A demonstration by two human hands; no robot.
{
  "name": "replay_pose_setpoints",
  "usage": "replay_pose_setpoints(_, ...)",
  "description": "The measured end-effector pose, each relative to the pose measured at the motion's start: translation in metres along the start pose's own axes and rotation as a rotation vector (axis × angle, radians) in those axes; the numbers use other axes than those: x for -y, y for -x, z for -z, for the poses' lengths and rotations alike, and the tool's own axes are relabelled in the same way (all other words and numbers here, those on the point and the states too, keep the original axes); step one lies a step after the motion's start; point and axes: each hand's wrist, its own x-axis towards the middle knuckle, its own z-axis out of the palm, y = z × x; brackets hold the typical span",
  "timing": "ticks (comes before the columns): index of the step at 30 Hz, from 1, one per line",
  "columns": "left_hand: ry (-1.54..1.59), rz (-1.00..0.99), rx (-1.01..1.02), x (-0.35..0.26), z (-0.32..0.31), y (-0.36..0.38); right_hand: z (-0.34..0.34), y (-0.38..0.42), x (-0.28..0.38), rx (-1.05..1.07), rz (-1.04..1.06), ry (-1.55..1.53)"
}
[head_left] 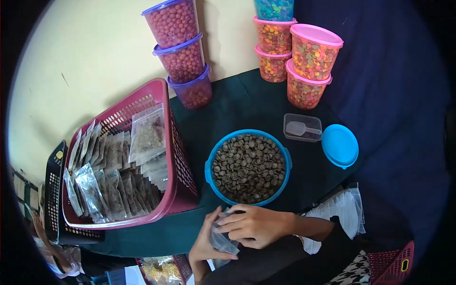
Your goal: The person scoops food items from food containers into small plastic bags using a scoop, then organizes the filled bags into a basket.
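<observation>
Just below the blue tub, both hands are on a clear plastic bag (222, 240). My left hand (204, 240) holds it from the left, thumb along its lower edge. My right hand (254, 225) lies over the bag's upper right side with bent fingers pressed on it. The bag's contents are hard to make out. The blue tub (208, 173) is full of small, round, dark brown pieces. Left of it, a maroon basket (173, 190) holds many filled clear bags (114, 194).
Stacked tubs with purple lids (183, 59) and pink lids (313, 61) stand at the back. A clear box with a scoop (302, 128) and a blue lid (340, 146) lie right. Empty bags (339, 213) are below them. Another person's arm (42, 232) shows at far left.
</observation>
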Motion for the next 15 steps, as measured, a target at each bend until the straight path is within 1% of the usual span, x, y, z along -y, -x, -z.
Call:
replay_pose_setpoints(1,0.011,-0.027,-0.042,0.002,0.001,0.003,0.000,0.002,0.000,0.009,-0.004,-0.004)
replay_pose_setpoints(2,-0.013,-0.038,-0.074,0.002,0.001,0.004,0.000,0.004,-0.002,0.064,-0.013,-0.026)
replay_pose_setpoints(3,-0.005,-0.035,-0.082,0.001,0.001,0.004,0.000,0.007,-0.003,0.121,-0.021,-0.047)
replay_pose_setpoints(4,-0.028,-0.033,-0.074,0.001,0.000,0.004,-0.001,0.011,-0.005,0.184,-0.074,-0.094)
replay_pose_setpoints(5,-0.049,-0.030,-0.067,0.000,-0.003,0.004,0.000,0.011,-0.004,0.199,-0.074,-0.099)
replay_pose_setpoints(6,0.068,0.031,-0.097,-0.004,-0.008,0.004,0.002,0.010,-0.002,0.161,-0.055,-0.088)
replay_pose_setpoints(9,0.094,0.035,-0.150,-0.002,-0.015,0.005,0.016,0.010,0.001,0.099,-0.045,-0.097)
replay_pose_setpoints(10,-0.049,-0.015,-0.143,-0.008,-0.012,0.003,0.023,0.010,0.001,0.057,-0.058,-0.114)
replay_pose_setpoints(11,-0.049,-0.015,-0.151,-0.008,-0.012,0.004,0.032,0.012,0.001,0.063,-0.053,-0.116)
replay_pose_setpoints(13,-0.038,0.078,-0.218,-0.006,-0.011,0.006,0.058,0.019,-0.002,-0.110,-0.031,-0.060)
replay_pose_setpoints(15,-0.103,0.038,-0.209,0.001,-0.005,0.013,0.093,0.028,-0.016,-0.415,-0.055,0.055)
